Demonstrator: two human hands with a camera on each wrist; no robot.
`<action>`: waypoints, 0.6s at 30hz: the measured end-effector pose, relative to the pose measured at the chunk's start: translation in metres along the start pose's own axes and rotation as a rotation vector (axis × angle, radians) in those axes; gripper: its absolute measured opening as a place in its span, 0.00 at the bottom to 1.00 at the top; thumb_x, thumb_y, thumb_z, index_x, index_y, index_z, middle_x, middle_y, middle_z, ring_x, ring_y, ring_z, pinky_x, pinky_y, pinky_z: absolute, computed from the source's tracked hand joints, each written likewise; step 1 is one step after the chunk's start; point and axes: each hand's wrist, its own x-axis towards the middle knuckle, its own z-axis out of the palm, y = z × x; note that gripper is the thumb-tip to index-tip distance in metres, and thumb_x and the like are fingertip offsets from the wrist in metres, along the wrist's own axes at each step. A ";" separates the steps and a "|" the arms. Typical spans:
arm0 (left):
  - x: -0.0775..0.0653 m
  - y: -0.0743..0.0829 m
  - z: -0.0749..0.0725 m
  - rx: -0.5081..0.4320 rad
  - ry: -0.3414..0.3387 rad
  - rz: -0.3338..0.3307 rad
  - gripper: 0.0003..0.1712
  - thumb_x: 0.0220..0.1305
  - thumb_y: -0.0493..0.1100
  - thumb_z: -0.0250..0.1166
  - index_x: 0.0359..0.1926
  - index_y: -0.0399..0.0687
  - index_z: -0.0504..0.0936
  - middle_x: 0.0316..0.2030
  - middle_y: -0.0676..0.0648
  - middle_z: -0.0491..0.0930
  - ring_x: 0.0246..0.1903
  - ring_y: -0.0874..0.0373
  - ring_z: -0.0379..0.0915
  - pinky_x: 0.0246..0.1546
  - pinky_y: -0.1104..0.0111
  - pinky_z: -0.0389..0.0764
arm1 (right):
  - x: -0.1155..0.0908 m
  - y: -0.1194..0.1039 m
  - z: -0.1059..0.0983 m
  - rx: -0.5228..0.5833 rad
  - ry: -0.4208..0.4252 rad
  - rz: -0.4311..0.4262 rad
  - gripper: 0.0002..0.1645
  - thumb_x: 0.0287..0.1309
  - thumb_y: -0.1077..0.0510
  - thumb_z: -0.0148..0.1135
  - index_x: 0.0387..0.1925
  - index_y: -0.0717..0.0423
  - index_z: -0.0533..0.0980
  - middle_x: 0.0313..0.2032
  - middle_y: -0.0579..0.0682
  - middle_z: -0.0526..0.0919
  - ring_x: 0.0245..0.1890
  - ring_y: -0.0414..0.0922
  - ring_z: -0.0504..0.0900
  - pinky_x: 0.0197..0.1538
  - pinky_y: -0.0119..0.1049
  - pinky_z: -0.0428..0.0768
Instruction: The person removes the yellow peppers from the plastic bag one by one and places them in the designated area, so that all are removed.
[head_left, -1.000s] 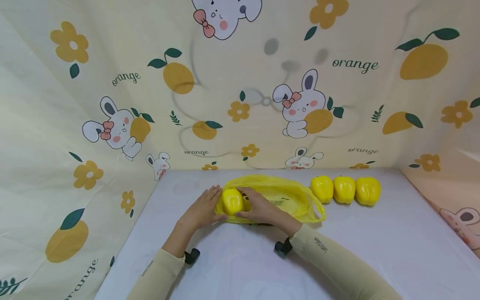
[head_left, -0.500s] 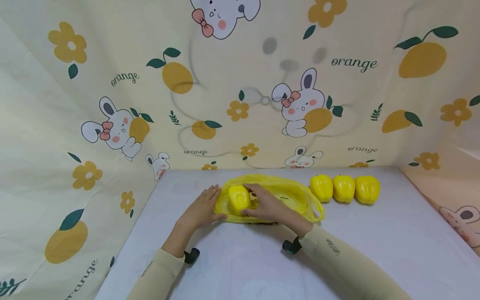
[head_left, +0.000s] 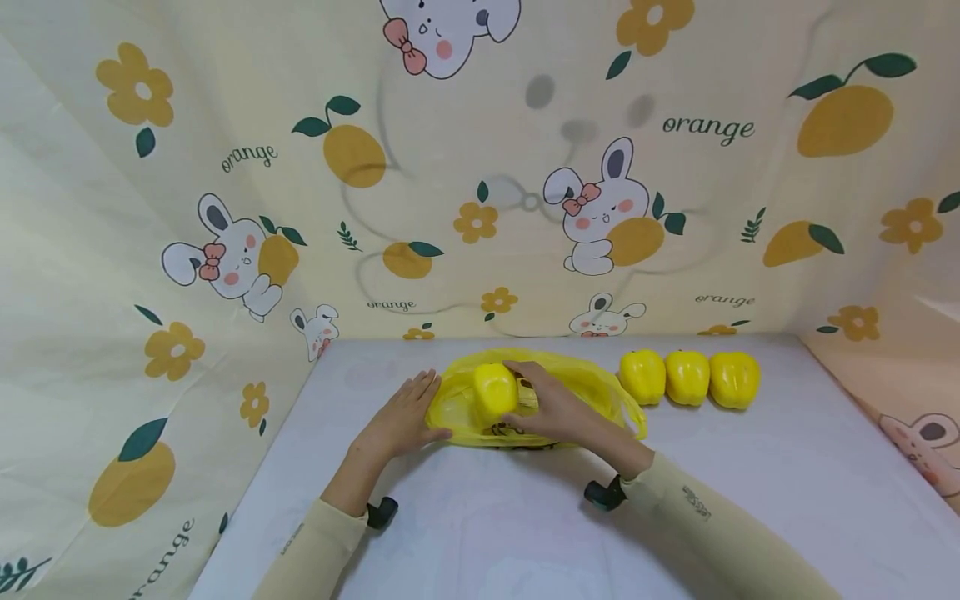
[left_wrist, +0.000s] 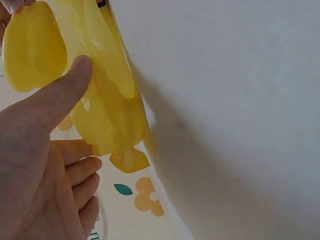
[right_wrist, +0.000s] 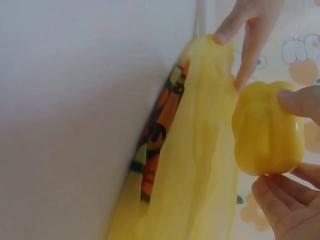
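Thumb and fingers of my right hand pinch a yellow bell pepper by its right side, over the mouth of a yellow plastic bag. In the right wrist view the pepper hangs beside the bag, apart from it. My left hand lies at the bag's left end with its fingers straight. Its thumb rests along the bag's near side in the left wrist view, and the fingertips touch the bag's end. Part of the bag's inside is hidden by the pepper and right hand.
Three more yellow bell peppers, left, middle and right, stand in a row right of the bag. They sit on a white table. A printed cloth rises behind the table.
My right hand has moved to the right and slightly up with the bell pepper, away from the bag's left end. The left hand and the row of peppers have stayed in place.
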 end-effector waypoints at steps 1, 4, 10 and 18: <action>0.000 0.000 0.000 0.003 -0.003 -0.002 0.60 0.71 0.67 0.68 0.85 0.37 0.51 0.86 0.39 0.47 0.85 0.45 0.41 0.86 0.53 0.44 | -0.001 0.001 -0.002 0.006 0.001 -0.001 0.54 0.64 0.52 0.79 0.82 0.59 0.60 0.74 0.60 0.70 0.71 0.59 0.75 0.73 0.57 0.77; -0.001 0.000 0.000 0.006 -0.005 -0.003 0.60 0.71 0.68 0.68 0.86 0.37 0.51 0.86 0.40 0.47 0.85 0.45 0.41 0.86 0.54 0.43 | -0.005 0.004 -0.007 0.027 0.014 -0.009 0.54 0.64 0.55 0.79 0.82 0.60 0.59 0.74 0.62 0.69 0.71 0.60 0.75 0.73 0.58 0.76; -0.002 0.002 0.000 -0.012 0.010 0.003 0.60 0.71 0.66 0.69 0.85 0.36 0.52 0.85 0.38 0.49 0.85 0.44 0.42 0.86 0.52 0.45 | -0.013 0.009 -0.017 0.039 0.034 -0.016 0.54 0.65 0.58 0.78 0.82 0.61 0.58 0.75 0.63 0.68 0.71 0.61 0.74 0.73 0.59 0.76; 0.000 0.001 0.002 -0.013 0.013 0.008 0.60 0.71 0.66 0.69 0.85 0.35 0.52 0.85 0.37 0.49 0.85 0.43 0.43 0.86 0.52 0.46 | -0.024 0.012 -0.031 0.008 0.078 -0.024 0.55 0.62 0.61 0.79 0.82 0.63 0.58 0.74 0.64 0.69 0.71 0.61 0.74 0.72 0.59 0.77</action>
